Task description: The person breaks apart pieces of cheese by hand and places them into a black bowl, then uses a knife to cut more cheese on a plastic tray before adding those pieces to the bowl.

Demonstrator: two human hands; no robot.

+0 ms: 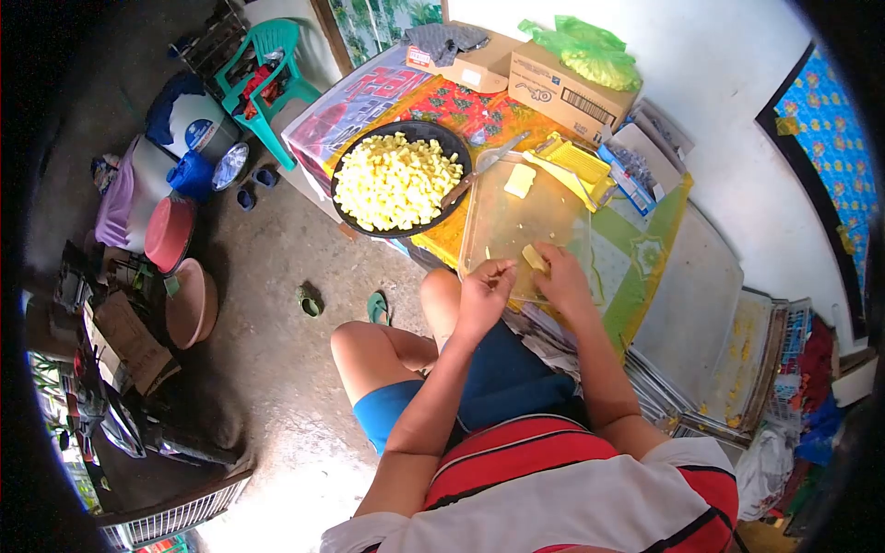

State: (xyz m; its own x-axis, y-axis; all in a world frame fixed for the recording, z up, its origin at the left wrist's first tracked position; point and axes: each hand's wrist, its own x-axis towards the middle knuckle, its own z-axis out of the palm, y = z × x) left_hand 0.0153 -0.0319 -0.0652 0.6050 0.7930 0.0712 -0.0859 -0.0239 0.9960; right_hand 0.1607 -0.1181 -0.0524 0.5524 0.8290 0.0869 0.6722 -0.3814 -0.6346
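Observation:
My right hand (562,276) grips a pale yellow slab (533,258) over the near part of a translucent cutting board (530,217). Just left of it, my left hand (489,279) is closed in a pinch, and what its fingertips hold, if anything, is too small to make out. Another flat pale yellow piece (519,181) lies farther up the board, with small crumbs about. A knife (489,167) rests between the board and a round dark tray (445,136) heaped with small pale yellow cubes (396,182).
Beyond the board lie a yellow slotted plastic tool (576,164) and a blue-and-white box (630,175). Cardboard boxes (562,90) stand at the table's back, one topped by a green plastic bag (585,51). Stacked trays (687,313) lean at the right. A green chair (267,88) stands left.

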